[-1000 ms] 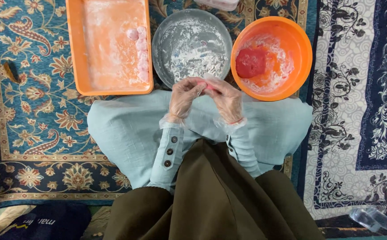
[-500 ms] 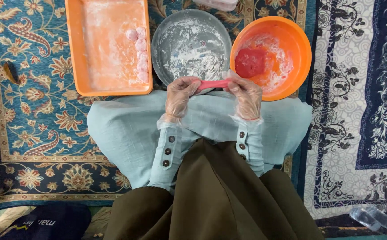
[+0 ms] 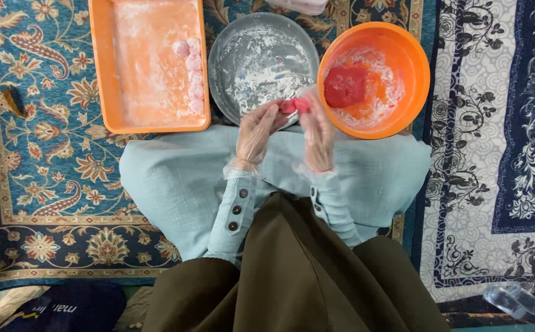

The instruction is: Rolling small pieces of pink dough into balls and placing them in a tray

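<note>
— Hands?
— I see the gloved left hand and gloved right hand pinching one small red dough piece between them, frame centre.
— Behind?
— Grey floured round pan top centre, orange round plastic bowl with red dough lump upper right, orange rectangular tray with pink floured balls upper left.

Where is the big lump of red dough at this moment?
In the head view, the red dough lump lies inside the orange bowl, at upper right, beside the floured grey pan and just beyond the right hand.
</note>
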